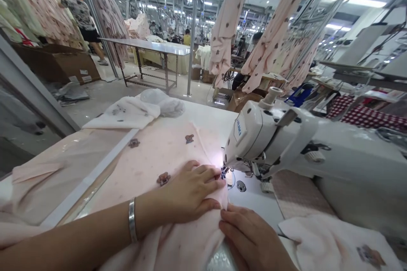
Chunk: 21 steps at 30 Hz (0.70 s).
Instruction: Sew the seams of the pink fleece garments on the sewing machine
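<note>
My left hand lies open on pink fabric beside the presser foot; my right hand curls, grip unclear. I'd keep the edges aligned.

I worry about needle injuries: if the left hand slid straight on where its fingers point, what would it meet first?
Likely the presser foot under the sewing machine head, just beyond the left hand; depth unclear.

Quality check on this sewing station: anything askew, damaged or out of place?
Nothing at the sewing machine: the pink fabric lies flat under the left hand, right hand at its edge. Only loose grey sheets lie scattered on the floor beside the cardboard box.
</note>
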Each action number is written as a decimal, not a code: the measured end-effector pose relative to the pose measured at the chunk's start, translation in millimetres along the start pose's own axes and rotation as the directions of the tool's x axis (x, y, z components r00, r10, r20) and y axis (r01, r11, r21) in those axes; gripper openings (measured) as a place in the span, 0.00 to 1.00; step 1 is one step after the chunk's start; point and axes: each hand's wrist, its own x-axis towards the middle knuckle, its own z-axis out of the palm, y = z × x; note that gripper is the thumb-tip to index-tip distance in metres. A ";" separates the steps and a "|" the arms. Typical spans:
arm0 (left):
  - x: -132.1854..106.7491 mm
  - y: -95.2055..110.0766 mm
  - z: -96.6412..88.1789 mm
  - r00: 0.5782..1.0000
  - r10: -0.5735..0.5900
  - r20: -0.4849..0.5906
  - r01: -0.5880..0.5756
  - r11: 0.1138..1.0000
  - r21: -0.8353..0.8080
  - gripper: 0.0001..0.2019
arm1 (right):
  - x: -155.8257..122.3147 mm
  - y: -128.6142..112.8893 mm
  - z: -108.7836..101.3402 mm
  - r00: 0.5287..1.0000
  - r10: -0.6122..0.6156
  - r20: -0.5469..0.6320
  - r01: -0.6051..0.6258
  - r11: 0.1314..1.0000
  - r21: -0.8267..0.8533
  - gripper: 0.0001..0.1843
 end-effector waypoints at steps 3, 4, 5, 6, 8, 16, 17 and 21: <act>-0.6 -0.5 -1.1 1.000 -0.007 -0.016 0.007 1.000 -0.001 0.18 | -0.8 1.5 0.9 1.000 -0.023 0.003 0.023 1.000 -0.008 0.12; -0.9 -1.1 -1.3 1.000 -0.008 -0.016 0.008 1.000 -0.002 0.19 | -1.2 1.2 0.8 1.000 -0.018 0.014 0.018 1.000 -0.004 0.12; -1.1 -1.8 -1.5 1.000 -0.009 -0.012 0.009 1.000 -0.002 0.19 | -1.6 0.5 0.7 1.000 -0.008 0.025 0.008 1.000 0.002 0.13; -1.3 -2.7 -1.5 1.000 -0.009 -0.003 0.009 1.000 -0.003 0.19 | -2.1 -0.4 0.7 0.999 0.006 0.033 -0.007 1.000 0.009 0.13; -1.3 -4.3 -0.9 1.000 -0.004 0.011 0.003 1.000 0.002 0.19 | -3.7 -2.2 1.4 0.999 0.030 0.036 -0.031 0.999 0.028 0.13; 4.3 -6.5 2.4 0.999 0.030 0.044 -0.033 0.997 0.068 0.18 | -1.7 -1.0 0.5 0.996 0.088 0.034 -0.091 0.993 0.073 0.13; 4.8 -6.9 1.8 0.998 0.036 0.043 -0.039 0.997 0.070 0.18 | 0.1 -0.4 -1.7 0.995 0.093 0.025 -0.095 0.993 0.075 0.12; 2.4 -7.6 -2.3 0.998 0.057 -0.001 -0.057 0.998 -0.024 0.14 | 3.3 -0.6 -9.8 0.996 0.081 0.024 -0.082 0.995 0.056 0.10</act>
